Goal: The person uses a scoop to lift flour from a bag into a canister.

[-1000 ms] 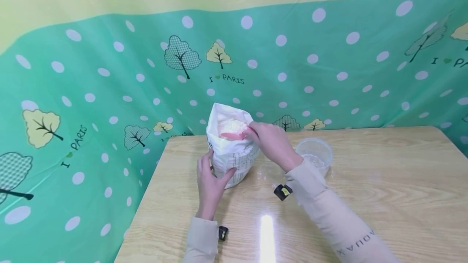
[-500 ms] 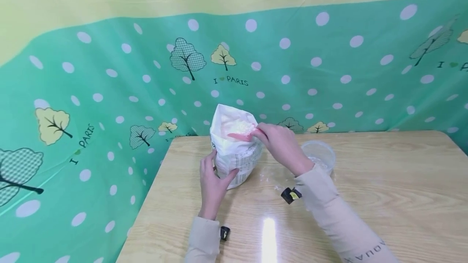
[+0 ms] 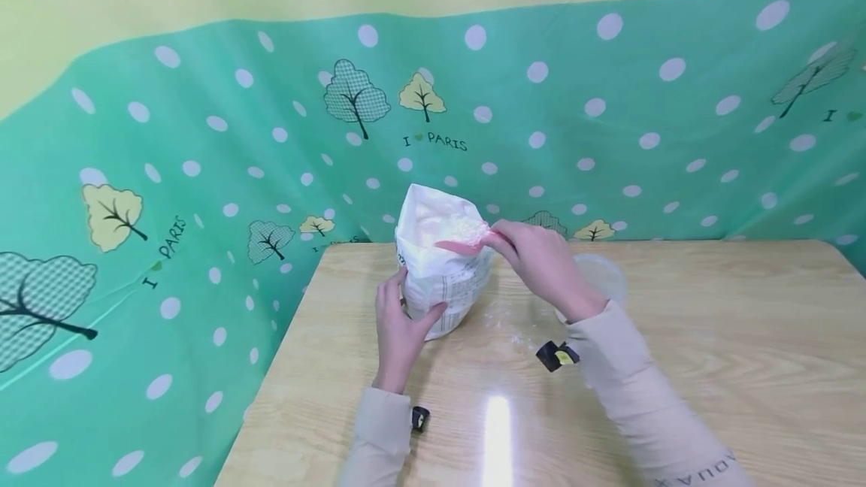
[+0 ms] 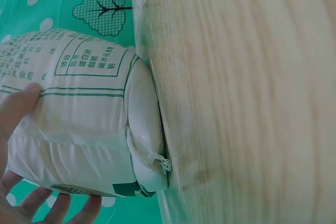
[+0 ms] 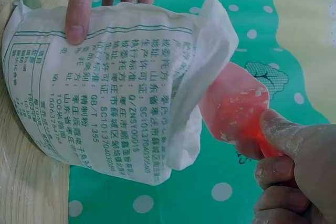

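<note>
Compared with a second ago, the right hand [image 3: 544, 265] and the red scoop [image 3: 460, 247] sit farther to the right across the mouth of the white bag [image 3: 449, 276], and the right sleeve [image 3: 649, 397] covers more of the translucent tub [image 3: 607, 269]; the left hand [image 3: 401, 329] keeps its place on the bag. Behind everything hangs a green and yellow cloth [image 3: 541, 89] with white dots and trees. Below it the wood-grained counter [image 3: 731, 337] carries the bag and the tub. The bag stands near the far edge of the counter, left of the tub, its mouth uppermost and its side covered in green print. The right forearm reaches up and leftward over the counter, passing in front of the tub, with the hand level with the bag's rim. The left forearm, in its pale sleeve [image 3: 379, 434], reaches nearly straight forward from the near side. The left hand grasps the lower part of the bag, thumb on the printed face and fingers around the other side. The right hand is clenched around the scoop's handle. The scoop lies at the bag's rim, beside white powder [image 3: 467, 229], with white flecks on its surface. Powder specks dot the counter right of the bag.
</note>
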`<move>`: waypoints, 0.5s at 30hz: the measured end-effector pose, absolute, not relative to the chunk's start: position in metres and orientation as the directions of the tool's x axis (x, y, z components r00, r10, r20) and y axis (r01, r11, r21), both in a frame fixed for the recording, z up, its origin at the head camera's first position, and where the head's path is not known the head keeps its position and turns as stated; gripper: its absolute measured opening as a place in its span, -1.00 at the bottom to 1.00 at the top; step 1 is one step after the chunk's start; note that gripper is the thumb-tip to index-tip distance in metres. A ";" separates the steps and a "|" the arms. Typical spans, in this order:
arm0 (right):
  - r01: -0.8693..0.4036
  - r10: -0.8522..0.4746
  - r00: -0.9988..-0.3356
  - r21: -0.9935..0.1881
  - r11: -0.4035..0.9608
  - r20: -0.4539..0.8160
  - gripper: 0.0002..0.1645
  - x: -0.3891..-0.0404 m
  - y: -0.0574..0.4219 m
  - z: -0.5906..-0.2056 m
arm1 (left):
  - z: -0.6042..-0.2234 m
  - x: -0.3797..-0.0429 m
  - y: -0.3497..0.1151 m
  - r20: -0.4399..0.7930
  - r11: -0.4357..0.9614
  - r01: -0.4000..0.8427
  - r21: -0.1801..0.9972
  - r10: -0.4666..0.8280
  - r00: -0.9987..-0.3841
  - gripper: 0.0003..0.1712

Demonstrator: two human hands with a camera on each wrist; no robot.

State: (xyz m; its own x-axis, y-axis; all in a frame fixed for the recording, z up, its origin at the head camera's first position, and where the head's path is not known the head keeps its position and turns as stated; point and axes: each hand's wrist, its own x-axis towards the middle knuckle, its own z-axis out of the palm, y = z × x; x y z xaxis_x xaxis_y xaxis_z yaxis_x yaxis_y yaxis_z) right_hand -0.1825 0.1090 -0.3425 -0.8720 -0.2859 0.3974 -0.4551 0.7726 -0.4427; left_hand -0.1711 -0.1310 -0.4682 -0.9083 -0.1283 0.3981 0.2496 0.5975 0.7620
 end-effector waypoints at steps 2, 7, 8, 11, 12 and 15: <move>-0.449 -0.282 -0.876 -0.450 0.772 0.391 -0.71 -0.182 0.115 -0.341 | -0.468 -0.173 -0.130 0.400 0.598 0.253 0.760 -0.124 -0.908 0.02; -0.438 -0.276 -0.885 -0.469 0.767 0.375 -0.72 -0.181 0.127 -0.342 | -0.468 -0.173 -0.129 0.395 0.596 0.250 0.763 -0.124 -0.910 0.02; -0.434 -0.273 -0.888 -0.475 0.765 0.371 -0.71 -0.181 0.129 -0.342 | -0.468 -0.173 -0.129 0.394 0.595 0.249 0.764 -0.124 -0.911 0.03; -0.422 -0.265 -0.895 -0.489 0.763 0.359 -0.69 -0.180 0.135 -0.343 | -0.468 -0.173 -0.130 0.394 0.594 0.251 0.764 -0.121 -0.911 0.04; -0.417 -0.261 -0.898 -0.492 0.764 0.355 -0.69 -0.179 0.137 -0.343 | -0.468 -0.173 -0.131 0.395 0.594 0.252 0.764 -0.121 -0.911 0.04; -0.406 -0.252 -0.903 -0.501 0.764 0.347 -0.68 -0.176 0.143 -0.343 | -0.469 -0.173 -0.131 0.400 0.595 0.256 0.762 -0.122 -0.908 0.04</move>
